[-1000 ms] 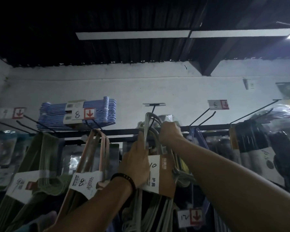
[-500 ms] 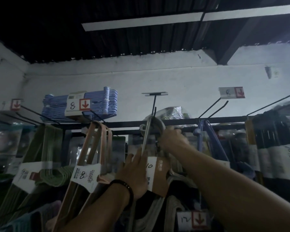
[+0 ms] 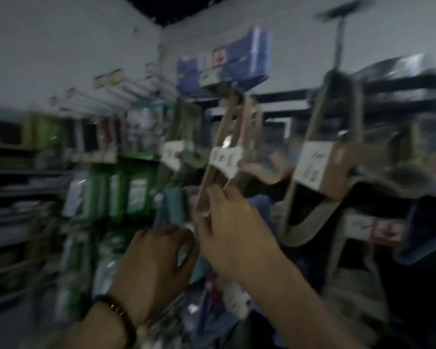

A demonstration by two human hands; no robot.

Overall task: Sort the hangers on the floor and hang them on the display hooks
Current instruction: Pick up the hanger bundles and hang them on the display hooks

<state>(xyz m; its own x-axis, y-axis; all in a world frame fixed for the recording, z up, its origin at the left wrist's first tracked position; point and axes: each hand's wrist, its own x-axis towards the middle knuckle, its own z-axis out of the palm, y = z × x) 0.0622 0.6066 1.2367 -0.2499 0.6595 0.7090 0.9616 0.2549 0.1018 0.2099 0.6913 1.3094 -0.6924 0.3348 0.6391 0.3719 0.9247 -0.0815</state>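
The view is motion-blurred. A grey hanger pack (image 3: 337, 152) with a brown and white card hangs from a display hook (image 3: 339, 44) at the upper right, and neither hand touches it. My right hand (image 3: 229, 227) is below and left of it, its fairly straight fingers in front of the lower end of the pink hanger pack (image 3: 237, 137). My left hand (image 3: 156, 258), a bead bracelet on its wrist, sits lower left beside teal hangers (image 3: 173, 207). Its fingers are curled; blur hides whether they hold anything.
Blue hangers (image 3: 239, 61) lie on top of the rack. A green hanger pack (image 3: 186, 137) hangs left of the pink one. Shelves of green-packaged goods (image 3: 126, 195) and a row of bare hooks (image 3: 126, 89) run along the left wall. A price tag (image 3: 373, 226) hangs at right.
Both hands have let go of the grey hanger pack, which now hangs on its hook, and have dropped down to the left. The view has swung left and downward.
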